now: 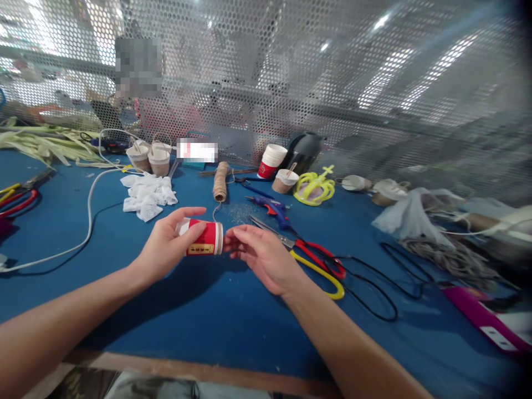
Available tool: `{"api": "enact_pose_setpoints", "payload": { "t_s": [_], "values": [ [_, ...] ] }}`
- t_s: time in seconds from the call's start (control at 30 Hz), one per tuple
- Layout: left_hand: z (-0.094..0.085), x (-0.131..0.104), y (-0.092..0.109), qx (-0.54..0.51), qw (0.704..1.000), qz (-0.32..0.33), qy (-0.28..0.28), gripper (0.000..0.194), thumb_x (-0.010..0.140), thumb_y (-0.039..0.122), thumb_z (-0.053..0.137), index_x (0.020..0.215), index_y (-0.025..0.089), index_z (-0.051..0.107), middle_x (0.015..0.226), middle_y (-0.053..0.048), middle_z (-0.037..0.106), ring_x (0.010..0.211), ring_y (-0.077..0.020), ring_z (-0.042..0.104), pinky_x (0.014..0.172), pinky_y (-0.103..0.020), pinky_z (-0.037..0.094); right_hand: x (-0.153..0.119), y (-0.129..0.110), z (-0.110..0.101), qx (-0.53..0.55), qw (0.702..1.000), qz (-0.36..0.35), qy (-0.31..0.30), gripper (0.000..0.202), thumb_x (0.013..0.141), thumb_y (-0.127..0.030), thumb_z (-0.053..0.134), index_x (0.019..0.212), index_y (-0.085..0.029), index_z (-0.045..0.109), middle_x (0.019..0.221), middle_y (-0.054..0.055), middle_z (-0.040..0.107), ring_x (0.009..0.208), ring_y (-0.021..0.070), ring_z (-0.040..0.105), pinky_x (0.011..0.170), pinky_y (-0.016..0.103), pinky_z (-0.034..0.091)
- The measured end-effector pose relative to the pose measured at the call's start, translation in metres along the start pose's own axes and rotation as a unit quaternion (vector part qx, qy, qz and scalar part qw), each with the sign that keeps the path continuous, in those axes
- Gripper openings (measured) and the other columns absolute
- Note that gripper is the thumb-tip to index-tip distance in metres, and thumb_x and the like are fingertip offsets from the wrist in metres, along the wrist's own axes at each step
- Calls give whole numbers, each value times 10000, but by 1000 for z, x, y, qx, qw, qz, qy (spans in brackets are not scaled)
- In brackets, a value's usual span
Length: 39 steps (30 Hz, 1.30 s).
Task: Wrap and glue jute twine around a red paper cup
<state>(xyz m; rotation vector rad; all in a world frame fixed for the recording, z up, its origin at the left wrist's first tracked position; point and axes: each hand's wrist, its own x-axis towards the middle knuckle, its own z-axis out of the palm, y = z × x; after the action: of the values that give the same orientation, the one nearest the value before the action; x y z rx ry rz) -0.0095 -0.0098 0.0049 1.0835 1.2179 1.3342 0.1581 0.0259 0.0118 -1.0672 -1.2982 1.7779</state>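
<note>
A red and white paper cup [203,238] lies sideways in my left hand [172,244], its rim facing right. The fingers and thumb wrap round its left part. My right hand [264,255] is beside the rim, fingers curled together; whether a thin thread is between them is too small to tell. Beige twine winds round the cup's rim end, and a strand runs up from there to a roll of twine [220,183]. To the right of my right hand are scissors [320,266] with red and yellow handles and a blue glue gun [272,210].
White crumpled cloth [147,194] and two twine-wrapped cups [159,160] stand back left. Stacked cups [272,160], a small cup [285,180] and a yellow-green crown shape [315,188] are at the back. A white cable [89,213] crosses the left; a black cable [374,310] loops on the right.
</note>
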Motion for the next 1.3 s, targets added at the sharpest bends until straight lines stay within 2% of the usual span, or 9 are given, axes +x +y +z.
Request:
{"api": "enact_pose_setpoints", "payload": {
  "t_s": [0.23, 0.57, 0.67, 0.8, 0.97, 1.03, 1.1, 1.2, 1.3],
  "values": [
    [-1, -1, -4, 89, 995, 34, -4, 430, 733, 370, 592, 1086, 127, 553, 714, -15, 632, 591, -123, 576, 565, -232, 469, -6, 0, 5, -188, 978, -95, 8, 128, 675, -273, 624, 732, -177, 562, 701, -2, 601, 651, 121, 542, 651, 276, 426],
    [-4, -2, -11, 180, 979, 95, -19, 394, 776, 369, 536, 1101, 148, 557, 825, -54, 661, 638, -134, 574, 589, -235, 464, -8, 1, 8, -255, 960, -113, 27, 75, 677, -224, 584, 658, -184, 523, 626, -17, 567, 572, 114, 504, 592, 271, 413],
    [-4, -3, -10, 200, 973, 115, -11, 370, 782, 360, 529, 1092, 159, 566, 842, -47, 661, 643, -133, 570, 582, -226, 462, -7, 0, 6, -221, 969, -109, 19, 94, 663, -245, 609, 658, -183, 538, 626, -20, 575, 583, 113, 510, 608, 269, 408],
    [-5, -7, -8, 223, 963, 152, -11, 355, 790, 345, 527, 1097, 172, 566, 834, -35, 655, 616, -120, 558, 560, -203, 456, -3, -1, 3, -80, 995, -51, -6, 152, 684, -325, 597, 677, -176, 564, 610, -17, 600, 585, 105, 530, 617, 257, 395],
    [-6, -11, -9, 275, 939, 206, -25, 311, 795, 320, 530, 1078, 201, 581, 836, -18, 645, 593, -100, 537, 555, -181, 439, 2, 2, 0, -11, 1000, -20, -12, 124, 640, -270, 625, 647, -169, 553, 574, -26, 590, 552, 91, 521, 605, 246, 384],
    [-6, -10, -9, 252, 946, 202, -33, 331, 784, 312, 550, 1095, 201, 570, 845, -17, 641, 606, -98, 536, 572, -180, 443, 2, 2, 0, -24, 999, -42, -15, 116, 647, -261, 616, 652, -173, 542, 576, -33, 579, 561, 91, 514, 609, 244, 384],
    [-5, -8, -7, 187, 966, 174, -44, 394, 763, 312, 584, 1138, 200, 541, 855, -17, 635, 624, -98, 538, 582, -179, 452, 0, 1, -1, -64, 995, -79, -7, 110, 672, -270, 591, 659, -179, 530, 595, -34, 568, 575, 93, 503, 607, 243, 383],
    [-6, -3, -4, 37, 992, 101, -59, 486, 739, 322, 618, 1195, 209, 493, 842, -12, 636, 664, -103, 563, 600, -182, 471, -5, -3, -1, -168, 975, -142, 6, 89, 699, -262, 556, 670, -187, 517, 632, -31, 540, 579, 95, 470, 585, 239, 376],
    [-8, 2, -1, -65, 994, 17, -83, 467, 725, 323, 634, 1162, 197, 526, 784, -16, 652, 633, -110, 590, 575, -196, 484, -10, -6, 0, -262, 944, -202, -18, 62, 707, -223, 532, 657, -198, 506, 632, -28, 516, 588, 103, 452, 585, 244, 372]
  ]
}}
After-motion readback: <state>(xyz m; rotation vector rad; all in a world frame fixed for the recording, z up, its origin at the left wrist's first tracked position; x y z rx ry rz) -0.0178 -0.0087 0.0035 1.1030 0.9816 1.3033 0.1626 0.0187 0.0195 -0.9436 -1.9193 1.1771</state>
